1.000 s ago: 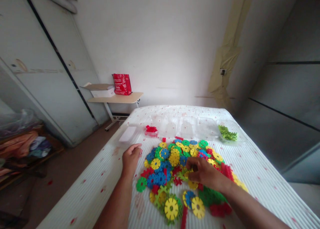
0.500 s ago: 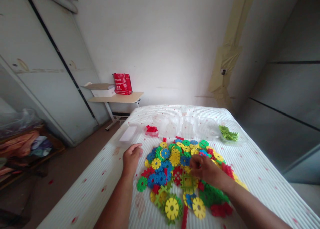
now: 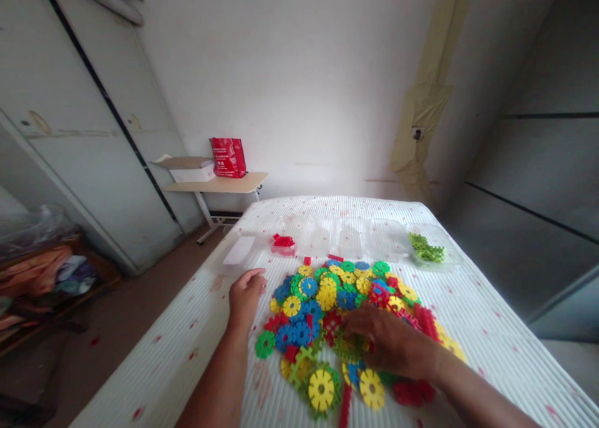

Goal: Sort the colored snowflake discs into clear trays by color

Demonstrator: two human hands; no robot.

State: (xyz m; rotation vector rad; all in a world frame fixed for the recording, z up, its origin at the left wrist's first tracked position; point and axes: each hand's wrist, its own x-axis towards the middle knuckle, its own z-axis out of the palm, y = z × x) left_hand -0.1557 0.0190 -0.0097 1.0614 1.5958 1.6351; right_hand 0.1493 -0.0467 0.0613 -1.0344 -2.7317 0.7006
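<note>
A pile of plastic interlocking pieces lies on the table: yellow disc pieces (image 3: 321, 390), blue disc pieces (image 3: 302, 333), green ones and red ones. My right hand (image 3: 386, 337) is over the near middle of the pile, its fingers bent down and closed around a lime-green square interlocking piece (image 3: 346, 350) that they partly hide. My left hand (image 3: 246, 294) rests on the cloth just left of the pile, its fingers curled together; whatever may be between them cannot be made out.
Behind the pile stand a clear box with red pieces (image 3: 283, 242), clear trays (image 3: 352, 233) and a clear box with lime-green pieces (image 3: 427, 248). A white block (image 3: 240, 251) in clear plastic sits at the left. A side table (image 3: 234, 183) carries a red bag (image 3: 228, 156).
My right hand has moved down and slightly toward me, onto the lime-green square piece, uncovering red pieces behind it. My left hand has stayed in place.
</note>
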